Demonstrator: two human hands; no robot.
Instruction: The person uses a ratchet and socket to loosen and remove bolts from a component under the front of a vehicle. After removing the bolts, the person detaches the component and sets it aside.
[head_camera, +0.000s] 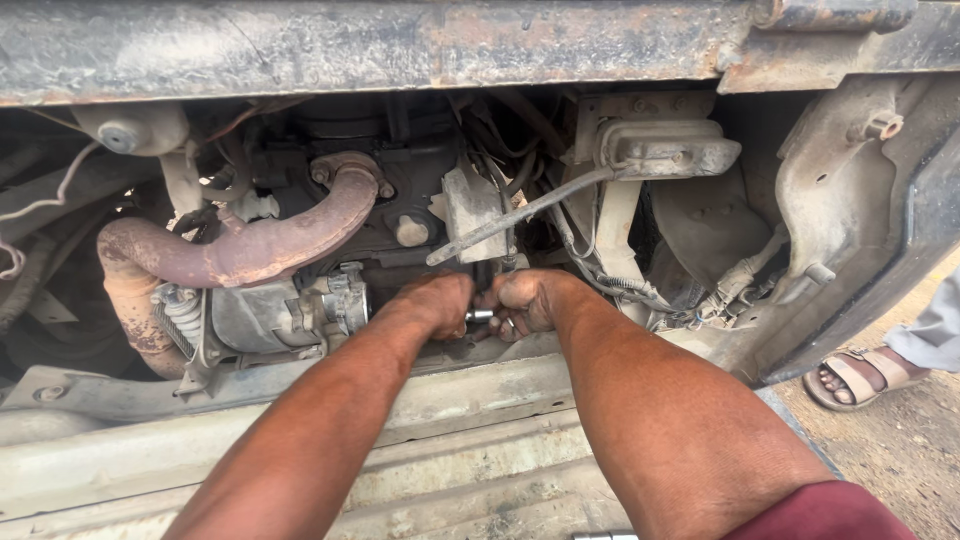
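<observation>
Both my arms reach over a dusty metal sill into a vehicle's engine bay. My left hand (432, 304) and my right hand (527, 300) meet low in the middle, fingers curled around a small shiny metal socket tool (480, 316) between them. Just left of my left hand sits a grey dusty motor-like unit (285, 312). Above it curves a rusty pink exhaust pipe (262, 247). A thin grey rod (520, 212) slants over my hands. What the tool sits on is hidden by my fingers.
A rusty steel beam (400, 45) spans the top. Hoses and wires (610, 275) hang right of my hands, by a grey bracket (660, 150). The dented sill panel (470, 440) lies under my forearms. Another person's sandalled foot (860, 375) stands on dirt at right.
</observation>
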